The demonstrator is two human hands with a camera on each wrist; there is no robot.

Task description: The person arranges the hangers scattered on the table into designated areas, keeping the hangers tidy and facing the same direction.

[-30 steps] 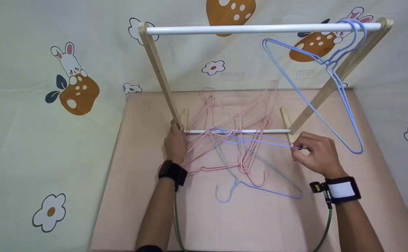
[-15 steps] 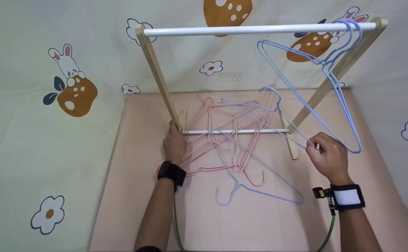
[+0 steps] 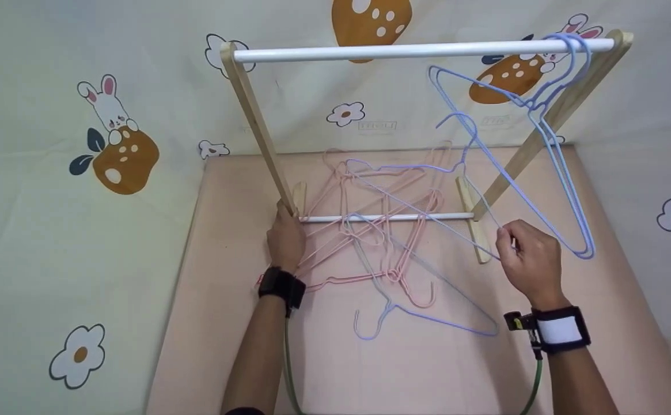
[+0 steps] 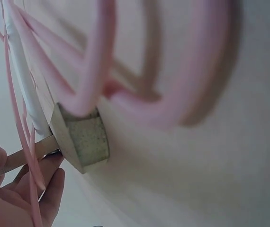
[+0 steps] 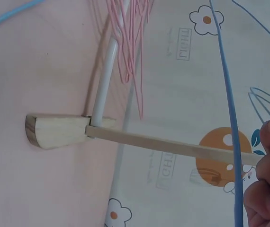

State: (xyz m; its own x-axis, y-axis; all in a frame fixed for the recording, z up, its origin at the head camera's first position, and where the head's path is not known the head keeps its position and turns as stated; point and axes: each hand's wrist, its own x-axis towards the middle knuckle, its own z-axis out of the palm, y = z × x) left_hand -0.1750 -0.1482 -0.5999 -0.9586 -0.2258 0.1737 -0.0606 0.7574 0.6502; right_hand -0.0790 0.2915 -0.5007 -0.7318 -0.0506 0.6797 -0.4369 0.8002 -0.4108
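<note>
My left hand [image 3: 285,239] grips the foot of the rack's left wooden upright [image 3: 257,127]; in the left wrist view its fingers [image 4: 54,189] lie around the wood beside a pink wire. With curled fingers, my right hand [image 3: 530,262] holds a blue wire clothes hanger [image 3: 459,168] by one end. The hanger's hook points up and away, below the rack's white top rail [image 3: 393,52]. Two more blue hangers [image 3: 535,106] hang at the rail's right end. In the right wrist view, the held hanger's wire [image 5: 230,99] runs down past the fist.
Several tangled pink hangers [image 3: 394,275] lie over the rack's lower white bar [image 3: 450,217]. Another blue hanger [image 3: 391,305] lies at the front of the pile on the pink surface [image 3: 416,374]. The right wooden upright [image 3: 560,115] leans beside the hung hangers. A patterned sheet [image 3: 156,242] surrounds everything.
My right hand has drawn the blue hanger off the pile and turned it, so its hook has swung up towards the rail. The left hand stays at the upright.
</note>
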